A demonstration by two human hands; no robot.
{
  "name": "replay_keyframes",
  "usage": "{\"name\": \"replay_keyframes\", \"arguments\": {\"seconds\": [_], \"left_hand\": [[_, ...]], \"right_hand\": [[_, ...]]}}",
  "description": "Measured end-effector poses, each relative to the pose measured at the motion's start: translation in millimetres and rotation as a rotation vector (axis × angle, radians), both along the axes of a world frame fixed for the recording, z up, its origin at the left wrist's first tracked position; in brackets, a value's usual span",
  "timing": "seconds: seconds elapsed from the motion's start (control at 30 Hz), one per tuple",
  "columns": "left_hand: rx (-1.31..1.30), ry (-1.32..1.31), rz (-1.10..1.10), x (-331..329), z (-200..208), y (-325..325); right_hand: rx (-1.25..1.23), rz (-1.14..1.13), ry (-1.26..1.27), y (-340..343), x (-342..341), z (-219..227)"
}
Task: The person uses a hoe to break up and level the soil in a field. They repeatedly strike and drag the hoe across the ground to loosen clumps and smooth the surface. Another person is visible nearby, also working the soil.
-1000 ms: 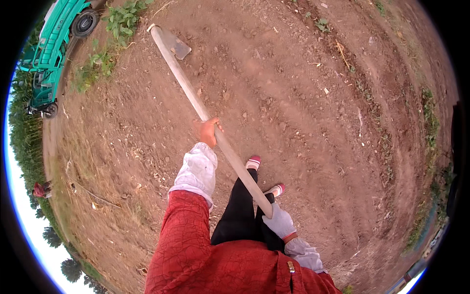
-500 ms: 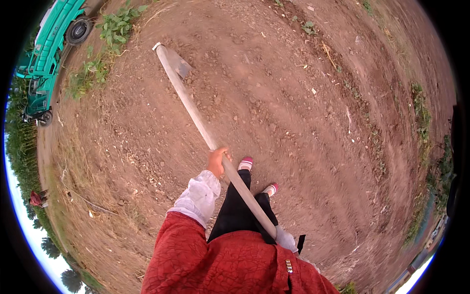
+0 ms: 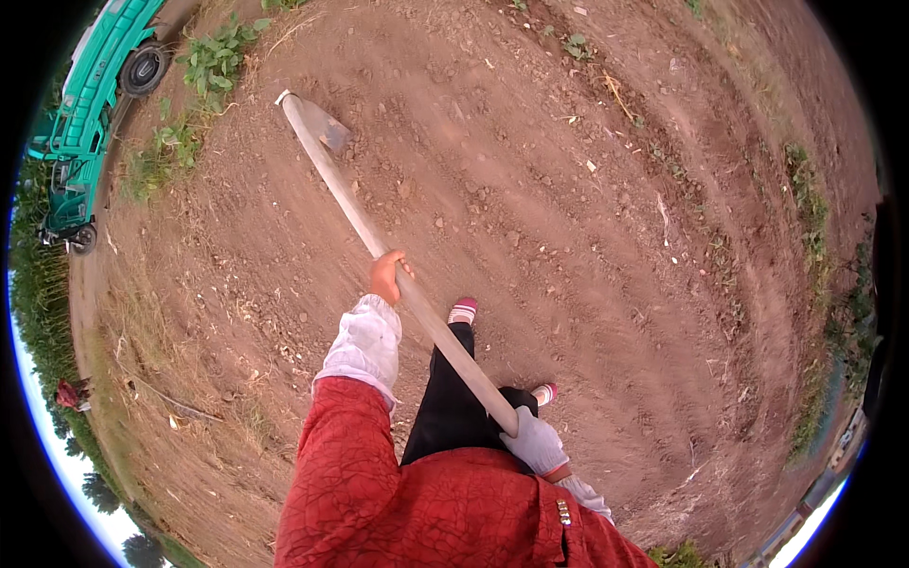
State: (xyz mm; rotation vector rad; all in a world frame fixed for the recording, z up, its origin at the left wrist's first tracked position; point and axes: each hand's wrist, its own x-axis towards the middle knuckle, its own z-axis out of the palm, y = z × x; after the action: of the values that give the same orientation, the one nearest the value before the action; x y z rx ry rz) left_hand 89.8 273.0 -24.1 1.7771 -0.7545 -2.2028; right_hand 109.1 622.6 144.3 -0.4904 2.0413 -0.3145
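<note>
through left hand (image 3: pixel 384 277) and right hand (image 3: pixel 536 442), both clasping it, slants the hoe (image 3: pixel 448 341).

Both hands (image 3: pixel 384 277) (image 3: pixel 536 443) curled, left foremost

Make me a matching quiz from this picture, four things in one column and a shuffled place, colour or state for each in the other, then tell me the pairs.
Things:
1. Left grip
2. Vehicle
3. Right grip
4. Hoe blade

Descriptions:
A. At the far end of the wooden handle
B. Pale-gloved, at the handle's near end
C. Bare, around the handle partway along
D. Teal green, at the picture's upper left

Pairs: 1-C, 2-D, 3-B, 4-A
</note>
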Motion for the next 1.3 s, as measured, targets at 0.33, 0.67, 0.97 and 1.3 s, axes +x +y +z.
{"name": "replay_keyframes", "arguments": {"seconds": [0.33, 0.67, 0.97, 1.3], "left_hand": [[-0.004, -0.053, -0.045, 17.6, 11.1, 109.6], [0.058, -0.015, 0.013, 63.3, 19.1, 249.7], [0.142, -0.047, -0.032, 84.1, -1.7, 311.6], [0.191, -0.054, 0.061, 72.4, 28.5, 263.9]], "right_hand": [[-0.036, 0.04, -0.006, 122.7, 44.3, -31.7], [0.04, 0.031, -0.076, 247.3, 56.6, 11.2], [0.196, -0.07, -0.184, 303.8, 79.4, 8.1], [0.22, -0.09, -0.168, 247.4, 49.2, 21.9]]}}
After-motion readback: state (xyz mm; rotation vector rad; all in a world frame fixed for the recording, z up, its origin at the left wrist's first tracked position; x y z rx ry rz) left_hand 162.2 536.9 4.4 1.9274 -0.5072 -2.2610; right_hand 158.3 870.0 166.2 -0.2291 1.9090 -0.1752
